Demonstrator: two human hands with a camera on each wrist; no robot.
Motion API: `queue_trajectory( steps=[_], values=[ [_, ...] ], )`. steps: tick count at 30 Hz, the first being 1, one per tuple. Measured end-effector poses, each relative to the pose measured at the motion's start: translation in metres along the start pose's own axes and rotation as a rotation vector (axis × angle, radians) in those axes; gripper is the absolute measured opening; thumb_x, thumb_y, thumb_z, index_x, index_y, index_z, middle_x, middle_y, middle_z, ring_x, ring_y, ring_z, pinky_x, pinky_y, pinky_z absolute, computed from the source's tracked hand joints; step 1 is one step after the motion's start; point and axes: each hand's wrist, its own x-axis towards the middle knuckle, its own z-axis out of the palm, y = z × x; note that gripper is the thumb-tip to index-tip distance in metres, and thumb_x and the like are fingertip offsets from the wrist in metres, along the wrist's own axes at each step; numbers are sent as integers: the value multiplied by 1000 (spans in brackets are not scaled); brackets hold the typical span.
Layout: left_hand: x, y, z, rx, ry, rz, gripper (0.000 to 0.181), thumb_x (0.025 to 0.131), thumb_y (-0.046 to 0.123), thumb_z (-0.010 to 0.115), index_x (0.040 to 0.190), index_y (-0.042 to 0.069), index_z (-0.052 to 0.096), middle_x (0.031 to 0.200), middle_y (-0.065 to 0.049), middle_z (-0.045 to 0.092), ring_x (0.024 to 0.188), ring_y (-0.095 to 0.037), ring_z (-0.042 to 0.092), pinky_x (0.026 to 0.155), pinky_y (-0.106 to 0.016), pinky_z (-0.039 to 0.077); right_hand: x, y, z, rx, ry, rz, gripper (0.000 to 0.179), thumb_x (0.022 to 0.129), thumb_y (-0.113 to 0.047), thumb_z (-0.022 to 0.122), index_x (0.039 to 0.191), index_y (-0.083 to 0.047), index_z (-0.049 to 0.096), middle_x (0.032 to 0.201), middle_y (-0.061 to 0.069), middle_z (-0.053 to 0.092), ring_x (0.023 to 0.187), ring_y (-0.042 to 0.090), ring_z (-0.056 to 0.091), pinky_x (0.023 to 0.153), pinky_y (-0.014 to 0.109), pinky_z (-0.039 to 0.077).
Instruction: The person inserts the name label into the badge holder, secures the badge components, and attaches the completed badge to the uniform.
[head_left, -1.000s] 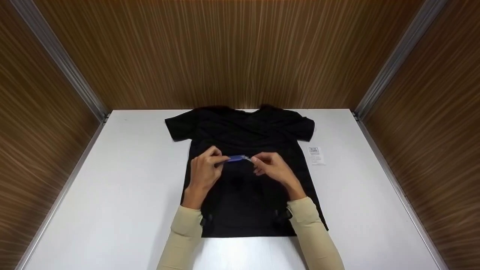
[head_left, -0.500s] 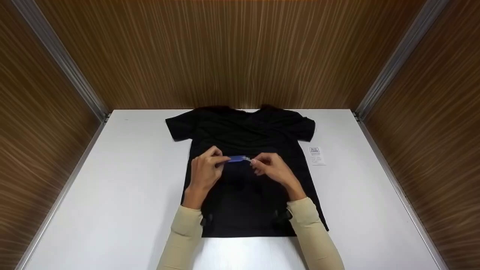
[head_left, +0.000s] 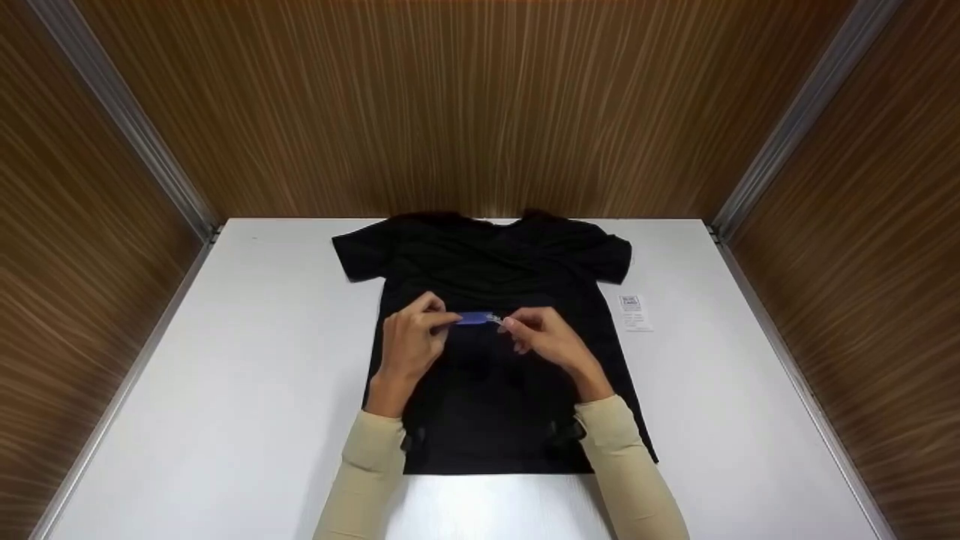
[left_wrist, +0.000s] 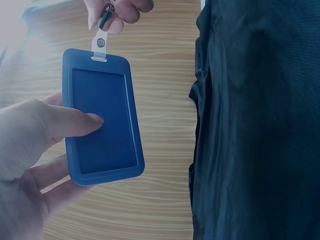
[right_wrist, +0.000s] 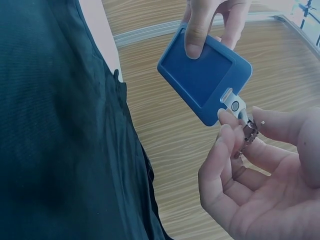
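Observation:
A blue badge holder with a clear snap strap at its slotted end is held in the air above a black T-shirt. My left hand pinches the holder, its thumb across the flat face and its fingers behind. At the strap's end, my right hand pinches a small metal clip between thumb and fingers. A short bit of chain hangs from the clip among those fingers. In the head view the badge holder is seen nearly edge-on.
Beneath the shirt is a white table, with wood-grain panels at the back and both sides. A white printed card lies right of the shirt. The shirt spreads out flat, sleeves towards the back.
Hardly anything differs. The badge holder tilts slightly, showing a little more of its blue face, while both hands keep their places and hold.

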Motion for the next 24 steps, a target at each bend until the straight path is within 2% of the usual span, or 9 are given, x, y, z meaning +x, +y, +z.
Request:
queue_trajectory(
  steps=[4, 11, 24],
  values=[
    [0, 1, 0, -3, 6, 1, 26, 79, -9, 77, 83, 15, 85, 84, -3, 67, 57, -15, 57, 49, -31, 45, -1, -2, 0, 34, -21, 18, 33, 103, -16, 62, 106, 17, 68, 84, 9, 65, 68, 11, 63, 67, 27, 59],
    [0, 1, 0, -12, 1, 9, 27, 80, -10, 76, 83, 15, 85, 84, -4, 67, 56, -16, 57, 48, -29, 43, -2, -4, -1, 81, -28, 8, 30, 103, -13, 63, 104, 17, 67, 81, 3, 63, 67, 10, 62, 65, 25, 58],
    [-1, 2, 1, 28, -85, -29, 23, 77, -6, 80, 88, 14, 84, 91, -3, 69, 60, -18, 61, 50, -34, 49, -2, -4, -3, 154, -7, -2, 29, 100, -9, 66, 104, 19, 66, 78, 3, 66, 65, 11, 63, 64, 25, 57]
  ],
)
